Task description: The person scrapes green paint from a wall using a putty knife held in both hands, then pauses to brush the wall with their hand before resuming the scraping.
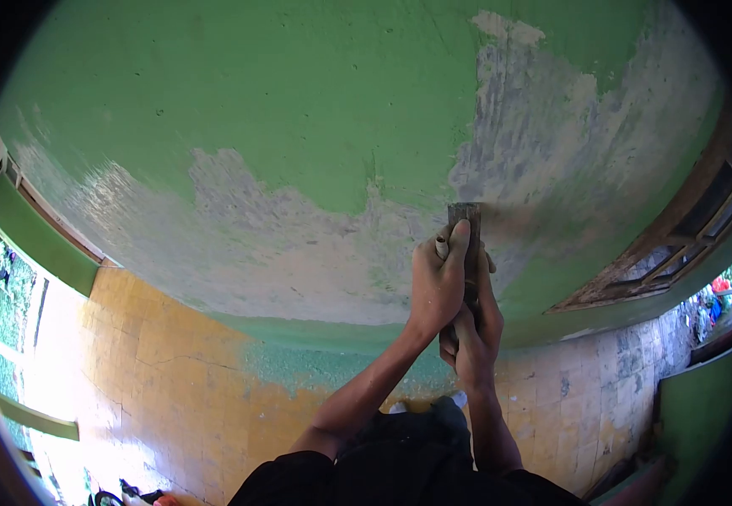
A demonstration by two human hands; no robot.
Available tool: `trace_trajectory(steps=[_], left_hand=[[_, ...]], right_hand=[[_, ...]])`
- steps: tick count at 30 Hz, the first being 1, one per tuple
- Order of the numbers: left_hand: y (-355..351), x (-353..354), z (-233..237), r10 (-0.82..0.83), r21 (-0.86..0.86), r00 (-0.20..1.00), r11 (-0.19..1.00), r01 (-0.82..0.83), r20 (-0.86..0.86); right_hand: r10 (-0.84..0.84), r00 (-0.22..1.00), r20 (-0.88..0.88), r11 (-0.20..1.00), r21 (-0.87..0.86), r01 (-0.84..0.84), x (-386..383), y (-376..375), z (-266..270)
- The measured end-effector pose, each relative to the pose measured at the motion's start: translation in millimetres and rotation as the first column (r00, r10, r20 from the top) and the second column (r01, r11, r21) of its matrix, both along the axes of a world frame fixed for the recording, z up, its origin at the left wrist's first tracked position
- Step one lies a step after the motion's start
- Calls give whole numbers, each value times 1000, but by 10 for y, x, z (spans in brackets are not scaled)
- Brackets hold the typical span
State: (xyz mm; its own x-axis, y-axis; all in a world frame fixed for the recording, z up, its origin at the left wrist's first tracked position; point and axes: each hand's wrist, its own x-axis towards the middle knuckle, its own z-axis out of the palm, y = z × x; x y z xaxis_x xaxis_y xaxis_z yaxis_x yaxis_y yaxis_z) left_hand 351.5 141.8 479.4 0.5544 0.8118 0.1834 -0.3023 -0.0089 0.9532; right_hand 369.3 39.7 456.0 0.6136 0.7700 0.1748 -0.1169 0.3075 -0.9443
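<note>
A dark, narrow wooden block [465, 212] stands upright against the wall [298, 110], its top end showing above my fingers. My left hand [440, 282] is closed round the block, the thumb lying along it. A short, pale tube-like piece [442, 246] sticks out between that hand's fingers; what it is I cannot make out. Below and to the right, my right hand [477, 337] also grips the block, its fingers partly hidden behind it. Around the block the wall's green paint is worn off in patches, leaving rough grey and whitish areas.
A wooden-framed window [678, 236] is set in the wall at right. Yellowish tiles cover the floor [172, 354], with green dust [298, 364] along the wall's foot. Bright openings with green-painted bars [37, 417] are at left. A green panel [707, 413] stands at lower right.
</note>
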Motion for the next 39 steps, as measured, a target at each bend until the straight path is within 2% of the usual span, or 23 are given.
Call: trace_trajectory(steps=[9,16,19,25,28,33,39], left_hand=[[25,28,22,41,73,999,997,-39,-20],[23,24,19,24,26,1000,999,-24,20],[14,27,63,-4,4,1000,1000,4,16],[24,17,72,-10,-9,999,1000,10,41],[-8,18,6,-18,-54,999,998,20,48],[54,37,127,-4,16,999,1000,3,37],[4,42,57,11,-30,999,999,-10,34]], right_hand=[[-38,998,58,998,49,35,76,85,-59],[-20,996,84,1000,12,19,57,37,-35],[-13,999,43,999,39,11,56,64,37],[-31,998,59,999,-37,33,5,-9,112],[-23,998,58,1000,15,23,34,19,-53],[-24,998,59,999,34,22,62,81,71],[-34,996,86,999,-20,36,42,20,116]])
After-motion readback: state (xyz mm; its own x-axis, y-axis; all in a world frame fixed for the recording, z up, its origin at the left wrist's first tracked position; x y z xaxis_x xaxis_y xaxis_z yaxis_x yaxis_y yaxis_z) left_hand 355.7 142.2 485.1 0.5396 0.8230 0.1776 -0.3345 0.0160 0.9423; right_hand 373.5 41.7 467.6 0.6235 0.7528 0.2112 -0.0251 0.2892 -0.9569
